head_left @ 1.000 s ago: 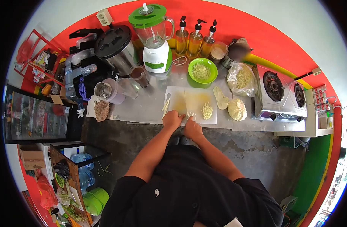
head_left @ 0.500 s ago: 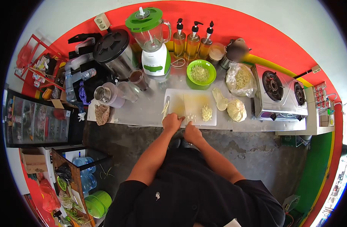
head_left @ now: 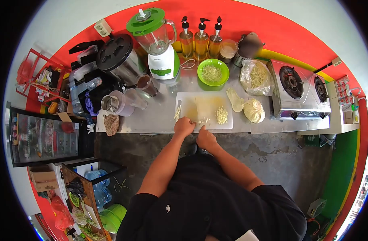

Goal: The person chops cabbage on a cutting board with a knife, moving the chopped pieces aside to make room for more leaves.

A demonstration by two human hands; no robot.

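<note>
A white cutting board (head_left: 186, 98) lies at the counter's front edge. My left hand (head_left: 184, 127) is closed, fingers curled down at the board's near edge on cabbage that it mostly hides. Pale cabbage strips (head_left: 177, 113) lie beside it to the left. My right hand (head_left: 206, 138) is closed around the handle of a knife (head_left: 196, 107), whose thin blade shows nearly edge-on, pointing away from me over the board. Small cut bits (head_left: 204, 121) lie by the blade. A pile of shredded cabbage (head_left: 222, 115) sits at the board's right side.
Right of the board are a loose cabbage leaf (head_left: 234, 100), a cabbage head (head_left: 254, 111) and a bag of shreds (head_left: 256, 77). Behind stands a green bowl (head_left: 213, 84) with shreds. A blender (head_left: 162, 66), pump bottles (head_left: 201, 45) and a gas stove (head_left: 298, 114) line the wall.
The view has shifted slightly. Both hands stay closed at the board's near edge, with little visible movement of the hands or knife.
</note>
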